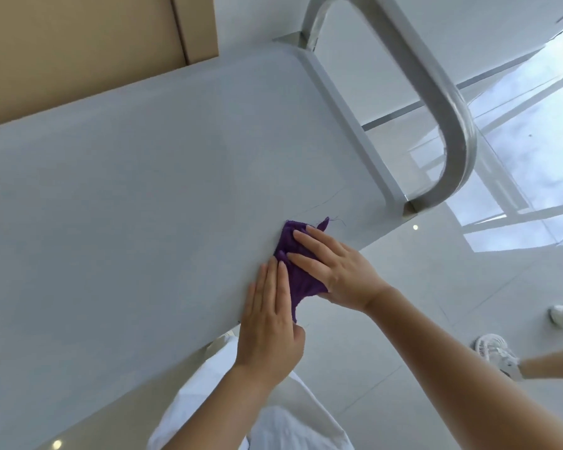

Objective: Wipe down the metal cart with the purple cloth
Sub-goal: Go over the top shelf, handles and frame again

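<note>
The metal cart (150,177) fills most of the view as a flat pale grey top with a curved steel handle (449,102) at its right end. A small purple cloth (298,274) lies near the cart's front edge. My right hand (335,264) presses flat on the cloth with straight fingers. My left hand (268,316) lies beside it with fingers straight on the cart top, fingertips touching the cloth's left edge. Loose threads trail from the cloth's far corner.
A tan cardboard box (88,43) stands at the cart's far left. Glossy white floor tiles (436,287) spread to the right, with window reflections. Another person's white sneakers (494,352) stand on the floor at right. My white garment hangs below the cart edge.
</note>
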{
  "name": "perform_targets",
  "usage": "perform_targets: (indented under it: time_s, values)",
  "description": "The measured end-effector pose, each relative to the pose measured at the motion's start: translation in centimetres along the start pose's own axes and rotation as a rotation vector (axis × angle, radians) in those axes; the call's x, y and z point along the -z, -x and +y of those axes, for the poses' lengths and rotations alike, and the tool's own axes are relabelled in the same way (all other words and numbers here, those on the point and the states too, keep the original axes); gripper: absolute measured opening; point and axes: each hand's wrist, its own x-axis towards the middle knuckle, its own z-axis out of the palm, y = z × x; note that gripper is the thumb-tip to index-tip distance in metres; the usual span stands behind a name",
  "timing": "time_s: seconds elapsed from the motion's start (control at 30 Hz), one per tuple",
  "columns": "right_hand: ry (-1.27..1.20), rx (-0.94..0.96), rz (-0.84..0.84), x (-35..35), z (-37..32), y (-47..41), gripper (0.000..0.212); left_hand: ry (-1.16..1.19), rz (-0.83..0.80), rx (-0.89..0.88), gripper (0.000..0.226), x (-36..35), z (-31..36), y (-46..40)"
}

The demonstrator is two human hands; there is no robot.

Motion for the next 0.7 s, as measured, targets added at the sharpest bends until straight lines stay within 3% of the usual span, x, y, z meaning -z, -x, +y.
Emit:
perform_targets:
  time_s: [0.13,0.33,0.47,0.57,0.7]
  values:
    - [0.004,-0.051,-0.001,0.7,1.9,1.1,0.070,0.028,0.003,0.002,0.094,-0.3,-0.1,0.2]
    - [0.043,-0.145,-0.036,2.7,6.2,2.6,0.079,-0.003,0.024,0.037,0.076,-0.4,-0.5,0.3]
    - [0.034,-0.161,-0.039,3.3,8.2,3.3,0.081,-0.129,0.003,0.082,0.077,-0.8,0.3,0.1]
    - [-0.031,-0.198,0.049,2.4,8.2,3.4,0.077,-0.226,-0.022,0.137,0.080,-1.4,1.7,-0.6]
    - [-0.081,-0.175,0.092,1.9,8.3,3.6,0.076,-0.215,-0.051,0.127,0.103,-2.2,5.6,-3.2]
